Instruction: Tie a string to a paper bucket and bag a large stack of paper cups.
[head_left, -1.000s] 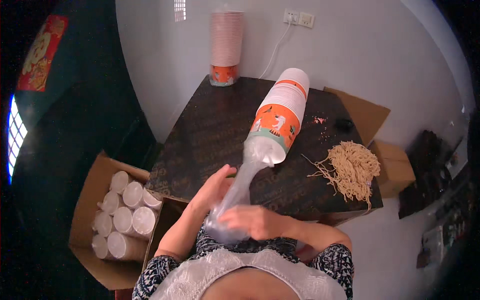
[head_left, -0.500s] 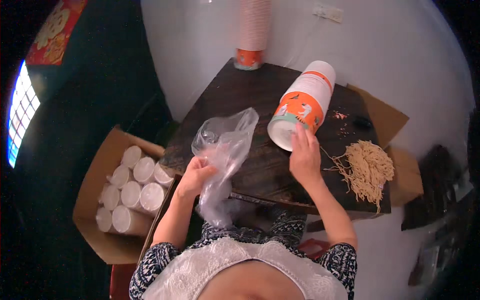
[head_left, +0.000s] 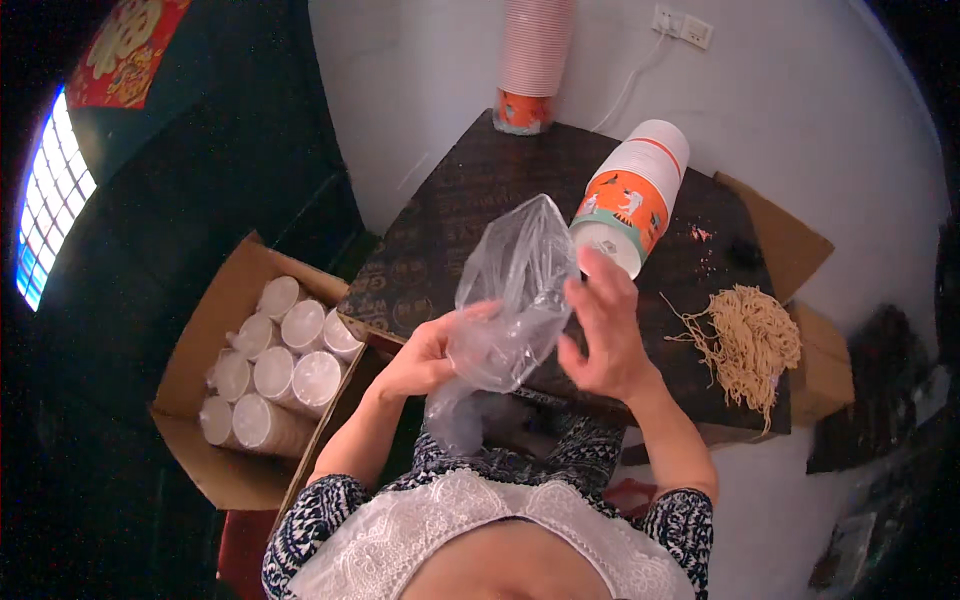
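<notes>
A clear plastic bag (head_left: 513, 270) hangs from my left hand (head_left: 430, 358), whose fingers are closed on its lower left side. Close to the bag's right edge is my right hand (head_left: 608, 335), with its fingers apart and nothing visible in them. Just beyond that hand, a stack of paper cups (head_left: 635, 195), orange, green and white, lies on its side on the dark table (head_left: 420, 215). The base of the nearest cup faces me.
A bundle of tan string (head_left: 745, 350) lies at the table's right. Another tall cup stack (head_left: 525, 105) stands upright at the back. An open carton (head_left: 185, 400) of wrapped white stacks sits left of the table. Cardboard (head_left: 775, 230) leans behind the right edge.
My right hand has come away from the lying cup stack and moved toward me, beside the bag. My left hand has brought the bag rightward, and it looks fuller and wider.
</notes>
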